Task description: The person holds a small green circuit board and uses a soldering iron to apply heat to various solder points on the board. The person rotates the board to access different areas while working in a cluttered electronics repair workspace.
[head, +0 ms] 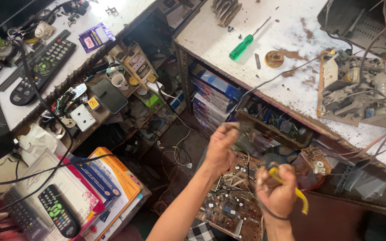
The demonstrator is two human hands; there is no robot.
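My left hand (pixel 221 148) is closed around a small blurred part held up over a brown circuit board (pixel 233 201) on my lap. My right hand (pixel 277 189) grips a yellow-handled tool (pixel 301 200) with a dark cord looping below it. Both hands hang just in front of the white workbench (pixel 291 33) edge. The thing in my left hand is too blurred to name.
On the bench lie a green screwdriver (pixel 242 47), a solder reel (pixel 274 58) and a wired chassis board (pixel 358 87). Left counter holds black remotes (pixel 45 64). Boxes with another remote (pixel 59 209) sit lower left. A cluttered shelf (pixel 108 96) and stacked boxes (pixel 213 96) fill the gap.
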